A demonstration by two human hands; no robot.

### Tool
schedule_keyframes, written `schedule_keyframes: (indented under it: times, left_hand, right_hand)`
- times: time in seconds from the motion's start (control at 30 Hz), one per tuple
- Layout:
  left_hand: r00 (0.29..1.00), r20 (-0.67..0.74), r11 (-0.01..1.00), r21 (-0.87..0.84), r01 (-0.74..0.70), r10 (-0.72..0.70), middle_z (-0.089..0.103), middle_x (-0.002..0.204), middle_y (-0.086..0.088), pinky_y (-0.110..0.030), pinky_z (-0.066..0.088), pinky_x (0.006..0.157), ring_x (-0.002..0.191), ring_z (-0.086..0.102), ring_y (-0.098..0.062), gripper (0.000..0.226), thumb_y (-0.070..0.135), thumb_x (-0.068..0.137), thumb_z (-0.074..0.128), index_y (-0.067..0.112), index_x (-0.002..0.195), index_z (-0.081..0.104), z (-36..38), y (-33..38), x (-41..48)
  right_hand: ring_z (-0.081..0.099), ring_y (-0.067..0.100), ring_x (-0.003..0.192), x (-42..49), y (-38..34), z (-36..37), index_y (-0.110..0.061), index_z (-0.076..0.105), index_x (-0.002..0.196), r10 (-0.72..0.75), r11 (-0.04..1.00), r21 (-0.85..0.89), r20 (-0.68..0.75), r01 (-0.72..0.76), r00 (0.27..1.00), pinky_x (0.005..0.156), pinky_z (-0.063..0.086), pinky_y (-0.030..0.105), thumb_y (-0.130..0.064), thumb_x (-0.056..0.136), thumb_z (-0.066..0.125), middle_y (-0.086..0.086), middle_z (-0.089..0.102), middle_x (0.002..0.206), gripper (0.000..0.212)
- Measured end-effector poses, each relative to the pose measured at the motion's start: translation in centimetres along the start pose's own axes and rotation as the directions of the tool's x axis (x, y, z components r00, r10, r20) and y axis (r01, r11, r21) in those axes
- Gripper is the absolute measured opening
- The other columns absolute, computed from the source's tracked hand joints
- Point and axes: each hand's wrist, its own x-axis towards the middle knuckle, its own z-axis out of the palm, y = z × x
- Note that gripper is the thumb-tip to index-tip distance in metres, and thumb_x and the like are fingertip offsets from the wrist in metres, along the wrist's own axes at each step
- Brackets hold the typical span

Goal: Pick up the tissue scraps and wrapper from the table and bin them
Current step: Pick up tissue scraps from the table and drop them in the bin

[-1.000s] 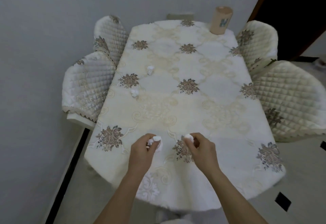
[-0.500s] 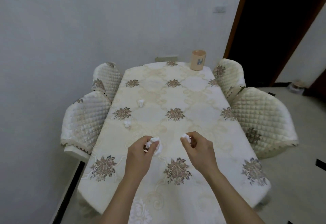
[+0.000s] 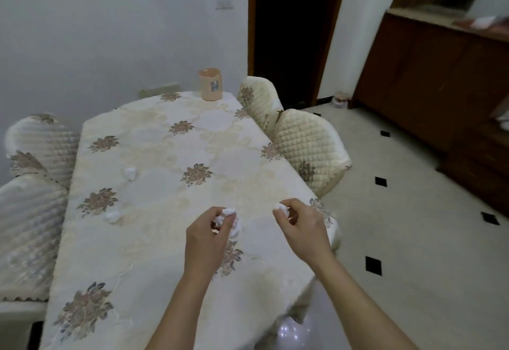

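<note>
**Both hands hold tissue over the near end of the table; two scraps lie on the cloth**

The left hand (image 3: 208,235) hangs above the near end of the table (image 3: 154,280). Its thumb and fingers are curled round a white tissue wad (image 3: 229,215), and part of the wad hangs down below the fingers. Whether the wrapper is inside that wad cannot be told.

The right hand (image 3: 303,229) is beside it, over the table's right edge. It pinches a small tissue scrap (image 3: 280,208) between thumb and forefinger, with the other fingers curled in. The two hands are near each other but apart.

Two more pieces lie on the cream embroidered cloth (image 3: 170,206) that covers the table. The nearer scrap (image 3: 114,216) sits left of the left hand, just beside a stitched flower. The farther scrap (image 3: 130,173) lies further up the same side, apart from the first.

A beige cylindrical container (image 3: 210,84) stands upright at the far right corner, with a grey mark on its side. Quilted chairs flank the table, two on the right (image 3: 308,148) and two on the left (image 3: 41,140). Beyond them are a dark doorway (image 3: 292,32), a wooden cabinet (image 3: 440,74) and a pale tiled floor (image 3: 407,225) set with black diamonds.
</note>
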Motion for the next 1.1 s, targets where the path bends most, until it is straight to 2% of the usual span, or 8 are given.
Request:
schedule_keyframes:
  times: [0.07,0.13,0.23,0.37,0.53,0.73,0.97,1.1]
  left_hand:
    - [0.997,0.069,1.0,-0.024,-0.018,0.02,0.068,0.072,0.009,-0.019,0.047,0.055,0.067,0.063,-0.005,0.008,0.027,0.09,0.068,0.027,0.082,0.07,1.8,0.6,-0.3]
    - [0.989,0.143,0.999,-0.037,-0.04,0.045,0.069,0.073,0.009,-0.02,0.048,0.056,0.068,0.063,-0.006,0.007,0.027,0.089,0.069,0.027,0.083,0.071,3.8,1.2,-0.5]
    - [0.967,0.239,0.995,-0.063,-0.073,0.086,0.069,0.075,0.009,-0.018,0.047,0.06,0.07,0.063,-0.004,0.006,0.026,0.09,0.069,0.026,0.084,0.071,6.9,2.2,-0.8]
    - [0.927,0.34,0.987,-0.073,-0.14,0.157,0.069,0.075,0.009,-0.02,0.046,0.06,0.072,0.063,-0.006,0.007,0.027,0.091,0.067,0.025,0.085,0.071,11.0,3.8,-1.1]
    - [0.885,0.417,0.978,-0.076,-0.193,0.207,0.066,0.073,0.008,-0.018,0.045,0.06,0.069,0.06,-0.006,0.011,0.03,0.091,0.067,0.022,0.084,0.068,16.4,5.8,-0.8]
    - [0.866,0.458,0.979,-0.095,-0.179,0.202,0.064,0.07,0.011,-0.013,0.043,0.06,0.068,0.059,-0.005,0.011,0.03,0.09,0.068,0.025,0.081,0.068,24.0,8.8,0.6]
    - [0.868,0.445,0.971,-0.013,-0.239,0.22,0.068,0.079,0.003,-0.026,0.048,0.065,0.074,0.063,-0.011,0.019,0.035,0.089,0.068,0.017,0.093,0.073,36.3,13.2,3.9]
    - [0.883,0.413,0.967,0.014,-0.253,0.225,0.067,0.076,0.002,-0.036,0.051,0.066,0.072,0.063,-0.015,0.026,0.044,0.089,0.064,0.019,0.089,0.071,42.6,15.8,5.9]
  right_hand:
    - [0.058,0.001,0.069,-1.0,1.2,-1.4,-0.026,0.067,0.087,0.056,0.998,-0.018,-0.068,-0.057,0.996,0.062,0.043,0.022,-0.035,0.089,0.063,-0.011,0.06,0.063,0.01]
    - [0.058,0.003,0.067,-2.0,2.6,-2.9,-0.024,0.069,0.091,0.106,0.994,-0.012,-0.131,-0.108,0.986,0.066,0.046,0.028,-0.036,0.088,0.063,-0.01,0.059,0.063,0.014]
    - [0.058,0.006,0.062,-3.3,4.7,-5.4,-0.028,0.07,0.095,0.169,0.985,-0.003,-0.212,-0.173,0.963,0.064,0.049,0.029,-0.037,0.088,0.064,-0.01,0.059,0.063,0.013]
    - [0.06,0.01,0.062,-4.6,7.5,-8.7,-0.026,0.068,0.085,0.221,0.973,0.001,-0.304,-0.231,0.927,0.063,0.051,0.035,-0.039,0.088,0.065,-0.006,0.062,0.063,0.013]
    - [0.056,0.005,0.06,-4.7,11.0,-12.4,-0.027,0.067,0.082,0.292,0.951,0.016,-0.379,-0.309,0.878,0.062,0.047,0.027,-0.04,0.089,0.063,-0.009,0.06,0.062,0.015]
    - [0.052,0.007,0.056,-1.5,16.1,-17.3,-0.023,0.063,0.076,0.345,0.935,0.075,-0.407,-0.346,0.846,0.059,0.044,0.026,-0.04,0.092,0.06,-0.01,0.054,0.057,0.024]
    - [0.053,0.004,0.057,5.8,23.8,-25.0,-0.025,0.064,0.079,0.361,0.932,0.108,-0.377,-0.346,0.853,0.06,0.043,0.021,-0.04,0.091,0.06,-0.01,0.057,0.064,0.02]
    - [0.056,0.006,0.061,10.3,27.4,-30.2,-0.024,0.064,0.079,0.343,0.938,0.075,-0.354,-0.34,0.87,0.064,0.045,0.024,-0.04,0.091,0.059,-0.008,0.059,0.068,0.021]
